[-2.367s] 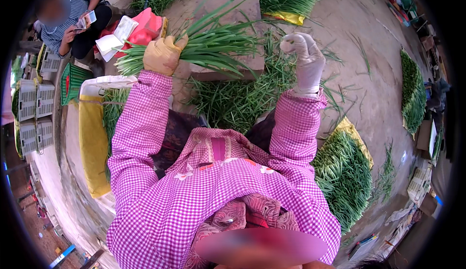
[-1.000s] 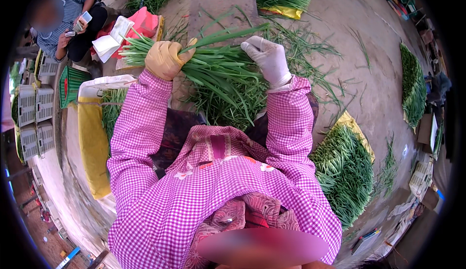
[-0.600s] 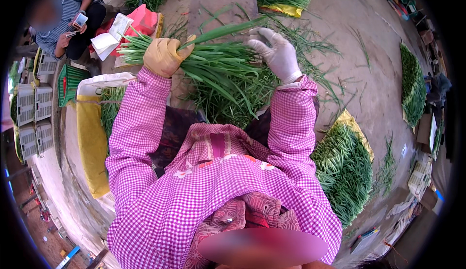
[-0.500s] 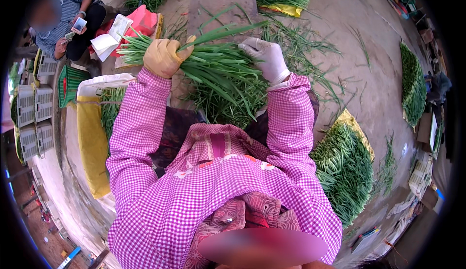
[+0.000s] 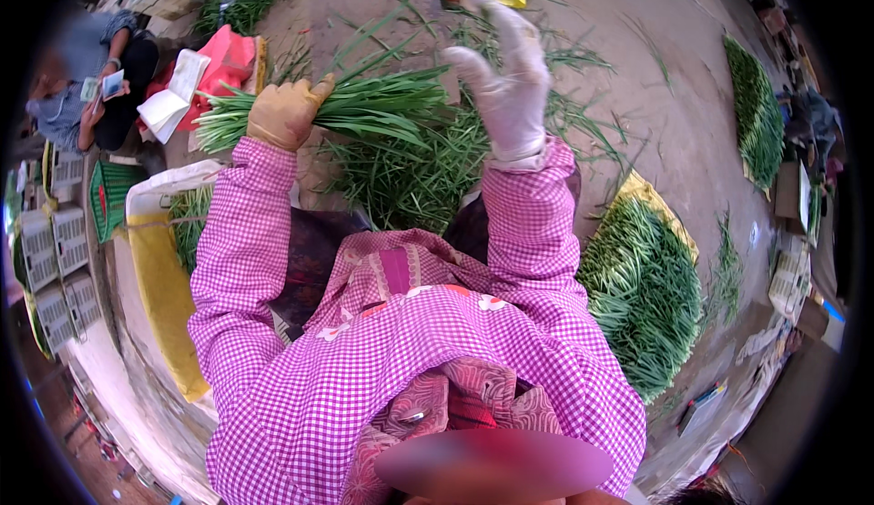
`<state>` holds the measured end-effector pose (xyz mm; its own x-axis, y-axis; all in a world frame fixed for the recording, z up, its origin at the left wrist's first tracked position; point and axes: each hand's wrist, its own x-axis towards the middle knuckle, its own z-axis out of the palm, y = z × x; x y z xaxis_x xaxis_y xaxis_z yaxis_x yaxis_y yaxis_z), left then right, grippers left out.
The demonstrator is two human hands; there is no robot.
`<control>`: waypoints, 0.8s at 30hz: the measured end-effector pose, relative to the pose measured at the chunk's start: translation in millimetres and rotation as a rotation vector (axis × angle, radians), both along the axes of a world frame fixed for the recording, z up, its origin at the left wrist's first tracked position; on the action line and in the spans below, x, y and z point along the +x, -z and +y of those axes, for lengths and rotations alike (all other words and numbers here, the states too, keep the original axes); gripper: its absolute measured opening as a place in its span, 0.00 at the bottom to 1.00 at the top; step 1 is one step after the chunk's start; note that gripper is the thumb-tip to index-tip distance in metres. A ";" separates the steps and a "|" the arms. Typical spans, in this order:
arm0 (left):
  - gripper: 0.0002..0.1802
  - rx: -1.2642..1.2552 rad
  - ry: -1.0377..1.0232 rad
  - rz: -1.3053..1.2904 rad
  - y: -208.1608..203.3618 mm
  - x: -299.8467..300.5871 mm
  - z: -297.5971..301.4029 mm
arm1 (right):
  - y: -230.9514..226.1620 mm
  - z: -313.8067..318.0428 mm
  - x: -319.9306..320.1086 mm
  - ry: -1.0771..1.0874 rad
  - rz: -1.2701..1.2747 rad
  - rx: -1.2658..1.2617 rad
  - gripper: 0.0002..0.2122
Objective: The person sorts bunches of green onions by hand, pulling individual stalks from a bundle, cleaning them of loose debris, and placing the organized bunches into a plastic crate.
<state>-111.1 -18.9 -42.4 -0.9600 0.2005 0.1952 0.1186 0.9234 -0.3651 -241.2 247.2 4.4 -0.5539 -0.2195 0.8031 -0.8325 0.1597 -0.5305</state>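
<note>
Nearest is the person's pink checked smock (image 5: 410, 341), with a stack of cut greens (image 5: 651, 295) on the near right and a yellow sheet (image 5: 162, 314) over a crate on the left. Beyond the knees lies a tangled heap of loose leaves (image 5: 410, 173). Above its far left edge is the bunch of long green leaves (image 5: 387, 102), lying across the left hand (image 5: 282, 115). It looks light and limp, springy at the pale stalks but floppy and easily creased toward the leaf tips, and perhaps slick if damp; the firm stalk end seems the best place to hold it. The left hand, in a tan glove, is closed firmly round that end, knuckles far side up, the pale butts poking out left and the leaves fanning right. The right hand (image 5: 513, 95), white-gloved, is raised with fingers pointing far and thumb spread wide, with nothing visible in it, just right of the leaf tips. Farther off are a flat slab (image 5: 373, 0), an open notebook (image 5: 173, 95) and, far left, a seated co-worker (image 5: 127, 59).
</note>
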 end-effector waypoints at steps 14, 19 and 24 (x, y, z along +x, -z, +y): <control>0.24 0.727 0.402 -0.626 33.4 -51.8 51.5 | 67.0 -2.0 61.3 0.003 -0.075 0.871 0.42; 0.19 0.485 0.540 -0.572 -46.9 -72.7 135.1 | 35.8 61.7 64.0 -0.038 -0.396 0.781 0.34; 0.28 0.225 0.814 -0.296 -114.8 -109.4 228.3 | -16.5 155.7 70.7 0.403 -0.347 0.538 0.33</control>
